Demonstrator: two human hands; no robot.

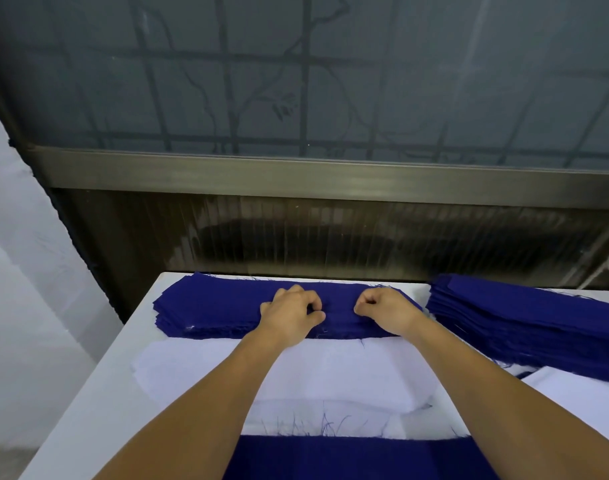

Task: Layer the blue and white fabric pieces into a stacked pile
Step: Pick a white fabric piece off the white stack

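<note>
Deep blue fabric stacks (209,311), plain white fabric pieces (296,372), white table (98,403), dark brown window frame (296,181)

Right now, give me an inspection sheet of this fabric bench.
Surface: white table, mostly covered by fabric.
Job's things: far blue stack under both hands; white pieces nearer; near blue piece at the bottom edge; taller blue pile on the right, a white piece below it.
Clutter: loose blue threads on the white fabric.
Grippers: left hand and right hand pinch the top blue layer.
Cables: nothing seen.
Surroundings: grated window and dark wall panel behind.
</note>
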